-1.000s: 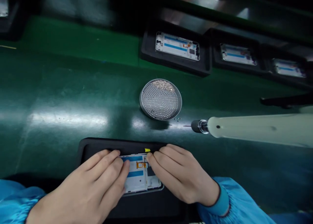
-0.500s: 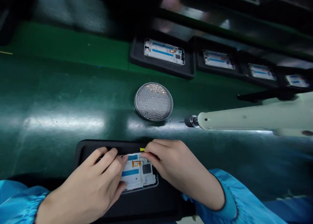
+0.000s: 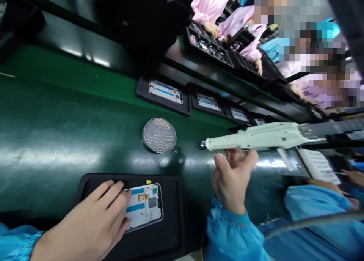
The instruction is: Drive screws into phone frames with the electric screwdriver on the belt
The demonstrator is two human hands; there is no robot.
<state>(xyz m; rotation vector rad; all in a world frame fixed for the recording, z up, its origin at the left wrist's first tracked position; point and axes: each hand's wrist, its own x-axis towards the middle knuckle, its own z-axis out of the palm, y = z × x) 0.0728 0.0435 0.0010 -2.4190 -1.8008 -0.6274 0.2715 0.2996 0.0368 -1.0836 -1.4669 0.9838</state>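
White and silver phone frame with blue strips [image 3: 146, 205]: lying in a black moulded tray [image 3: 170, 219] at the near edge of the green bench [image 3: 57, 132]. Left hand [image 3: 93, 219]: flat on the frame's left part, fingers loosely extended, gripping nothing. Right hand [image 3: 231, 179]: raised to the right of the tray, open, fingers curled up beneath the pale green electric screwdriver [image 3: 256, 137], which hangs level. Contact cannot be confirmed. A round perforated metal dish [image 3: 159, 135] sits just beyond the tray.
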